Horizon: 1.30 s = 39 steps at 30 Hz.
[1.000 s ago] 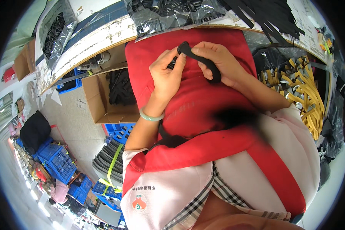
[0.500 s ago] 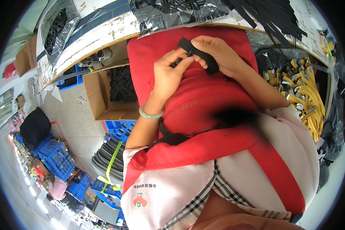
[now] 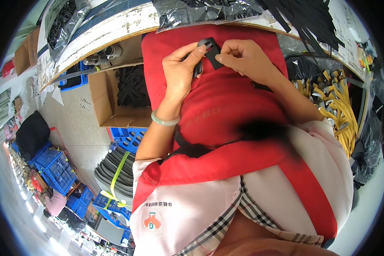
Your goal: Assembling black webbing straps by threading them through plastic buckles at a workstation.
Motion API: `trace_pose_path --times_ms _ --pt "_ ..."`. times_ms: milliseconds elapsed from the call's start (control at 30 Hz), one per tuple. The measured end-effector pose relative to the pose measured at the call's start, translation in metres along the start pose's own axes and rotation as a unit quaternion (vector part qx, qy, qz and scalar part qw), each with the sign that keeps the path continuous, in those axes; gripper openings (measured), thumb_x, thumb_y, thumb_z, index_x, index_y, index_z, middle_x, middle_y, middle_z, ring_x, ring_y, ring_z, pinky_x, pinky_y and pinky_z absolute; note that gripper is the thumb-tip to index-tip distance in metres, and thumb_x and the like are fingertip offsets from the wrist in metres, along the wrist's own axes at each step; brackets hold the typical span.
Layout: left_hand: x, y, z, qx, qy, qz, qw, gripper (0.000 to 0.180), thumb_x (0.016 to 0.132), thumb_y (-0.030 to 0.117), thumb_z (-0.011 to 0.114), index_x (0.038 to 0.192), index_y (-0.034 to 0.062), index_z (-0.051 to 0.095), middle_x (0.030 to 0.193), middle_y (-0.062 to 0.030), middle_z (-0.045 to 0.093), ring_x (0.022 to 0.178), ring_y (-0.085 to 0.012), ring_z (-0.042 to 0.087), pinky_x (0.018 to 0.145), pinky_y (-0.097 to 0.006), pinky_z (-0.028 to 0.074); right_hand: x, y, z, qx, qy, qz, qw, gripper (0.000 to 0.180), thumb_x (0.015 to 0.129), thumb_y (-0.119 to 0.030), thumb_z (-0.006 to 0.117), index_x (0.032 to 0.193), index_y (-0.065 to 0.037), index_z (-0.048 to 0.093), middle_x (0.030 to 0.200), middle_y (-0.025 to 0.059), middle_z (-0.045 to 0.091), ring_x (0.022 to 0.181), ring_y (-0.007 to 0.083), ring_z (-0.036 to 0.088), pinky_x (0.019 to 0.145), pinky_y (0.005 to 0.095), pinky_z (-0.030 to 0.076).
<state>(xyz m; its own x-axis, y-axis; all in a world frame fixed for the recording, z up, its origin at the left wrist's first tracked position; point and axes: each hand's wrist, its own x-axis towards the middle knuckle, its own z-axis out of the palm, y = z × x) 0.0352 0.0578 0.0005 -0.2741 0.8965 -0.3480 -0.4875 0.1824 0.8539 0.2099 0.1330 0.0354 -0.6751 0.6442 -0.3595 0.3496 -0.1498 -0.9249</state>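
Note:
Over the red apron (image 3: 226, 104) on my lap, my left hand (image 3: 178, 70) pinches a black slotted buckle (image 3: 207, 44) between thumb and forefinger. More black pieces show under its curled fingers, too covered to make out. A short black webbing strap (image 3: 214, 61) lies against the buckle, and my right hand (image 3: 249, 62) pinches its edge with thumb and forefinger. Whether the strap passes through the buckle's slots, I cannot tell. A pale green bangle (image 3: 165, 120) circles my left wrist.
The worn white tabletop (image 3: 123, 24) curves ahead, with a clear bag of black parts (image 3: 200, 13) and loose black straps (image 3: 301, 19) on it. A cardboard box (image 3: 102, 100) of black strips stands at left. Yellow-and-grey strips (image 3: 335, 111) are heaped at right; blue crates (image 3: 55, 168) stand farther left.
The strap, curved over my right fingers before, now hangs flatter beside the buckle. My left hand has shifted slightly left and the slotted buckle has come into sight; my right fingers have moved along the strap.

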Motion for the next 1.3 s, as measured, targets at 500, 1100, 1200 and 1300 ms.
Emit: trace_pose_path --times_ms 500,1100,1200,1300 --pt "-0.042 0.05 -0.047 0.152 -0.143 0.011 0.978 0.009 0.083 0.001 0.066 0.089 -0.0046 0.067 0.072 -0.0028 0.055 0.05 -0.007 0.049 0.042 -0.021 0.034 0.034 0.025 0.012 0.216 -0.055 0.025 0.974 0.02 0.093 -0.023 0.059 0.091 -0.004 0.059 0.065 -0.0017 0.051 0.051 0.0051 0.045 0.046 0.0196 0.037" --pt "-0.037 0.019 -0.119 -0.144 0.036 -0.016 0.989 0.042 0.095 0.015 0.054 0.134 0.0042 0.043 0.099 -0.0113 0.063 0.077 -0.0167 0.059 0.057 -0.025 0.047 0.109 -0.001 -0.164 -0.539 0.397 -0.198 0.716 0.025 0.076 -0.015 0.065 0.099 -0.004 0.068 0.095 0.0147 0.064 0.091 0.032 0.06 0.085 0.0415 0.046" --pt "-0.027 0.014 -0.086 -0.108 -0.025 -0.009 0.994 0.03 0.097 0.015 0.052 0.125 0.0048 0.047 0.097 -0.015 0.064 0.063 -0.0173 0.057 0.048 -0.024 0.044 0.104 -0.007 -0.164 -0.494 0.401 -0.277 0.72 0.017 0.078 -0.017 0.066 0.087 -0.003 0.07 0.087 0.0135 0.066 0.089 0.0328 0.06 0.081 0.0406 0.047" --pt "-0.019 0.013 -0.075 -0.08 -0.02 -0.022 0.996 0.02 0.097 0.016 0.052 0.114 0.0057 0.049 0.093 -0.0149 0.065 0.055 -0.0162 0.055 0.045 -0.024 0.042 0.101 -0.008 -0.17 -0.463 0.377 -0.295 0.745 0.02 0.083 -0.02 0.063 0.091 -0.002 0.07 0.093 0.0139 0.067 0.091 0.0324 0.061 0.082 0.0396 0.048"
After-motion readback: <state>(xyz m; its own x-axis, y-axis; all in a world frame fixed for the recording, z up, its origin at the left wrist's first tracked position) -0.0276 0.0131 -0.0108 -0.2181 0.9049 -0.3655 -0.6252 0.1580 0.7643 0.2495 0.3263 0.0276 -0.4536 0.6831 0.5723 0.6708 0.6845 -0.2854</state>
